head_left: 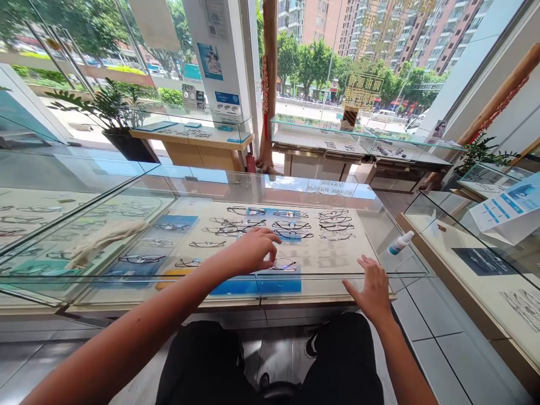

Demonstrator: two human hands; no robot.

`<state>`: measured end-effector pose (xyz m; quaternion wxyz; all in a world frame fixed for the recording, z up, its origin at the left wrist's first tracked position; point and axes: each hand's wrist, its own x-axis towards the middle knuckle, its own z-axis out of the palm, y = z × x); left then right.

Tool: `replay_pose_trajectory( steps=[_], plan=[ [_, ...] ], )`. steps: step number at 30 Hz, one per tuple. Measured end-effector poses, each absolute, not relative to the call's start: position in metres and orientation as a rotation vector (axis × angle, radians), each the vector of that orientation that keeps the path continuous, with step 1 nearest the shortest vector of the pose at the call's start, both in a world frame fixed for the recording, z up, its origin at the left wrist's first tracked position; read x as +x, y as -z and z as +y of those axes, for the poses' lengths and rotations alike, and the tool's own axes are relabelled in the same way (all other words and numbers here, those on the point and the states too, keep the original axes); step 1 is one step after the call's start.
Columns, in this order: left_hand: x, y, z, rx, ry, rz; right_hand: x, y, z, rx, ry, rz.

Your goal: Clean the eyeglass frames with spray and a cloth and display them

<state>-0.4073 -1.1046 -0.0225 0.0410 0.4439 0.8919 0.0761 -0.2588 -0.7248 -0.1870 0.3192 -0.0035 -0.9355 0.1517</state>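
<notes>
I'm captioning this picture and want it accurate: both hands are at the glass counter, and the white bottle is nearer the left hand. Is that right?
Not quite: the head view shows the white bottle nearer the right hand, not the left hand. Both hands are at the glass counter, as you say.

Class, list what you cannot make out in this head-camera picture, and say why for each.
- Head view: the near end of the front eyeglasses by the left hand; the fingers hide it.
- Head view: the print on the white bottle; too small to read.
- Head view: the rest of the blue-and-white sign; the right picture edge cuts it off.
</notes>
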Motion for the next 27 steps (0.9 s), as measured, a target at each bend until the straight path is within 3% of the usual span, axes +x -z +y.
replay_pose_trajectory(
  steps=[6,9,15,20,27],
  plan=[
    [-0.427,-0.021,-1.128,1.39,-0.677,2.243,-0.248,0.126,-0.722,-0.045,-1.047,-2.671],
    [-0.453,-0.051,-1.139,1.362,-0.982,1.969,-0.271,0.076,-0.736,0.167,-1.42,-2.602],
    [-0.512,-0.049,-1.112,1.028,-1.982,1.699,-0.386,-0.002,-0.809,0.681,-1.648,-2.396],
    [-0.533,-0.014,-1.064,0.754,-2.542,1.531,-0.476,-0.006,-0.865,0.613,-1.797,-2.091],
    [-0.525,0.014,-1.054,0.696,-2.598,1.772,-0.496,0.015,-0.878,0.545,-1.878,-1.985]
  ],
)
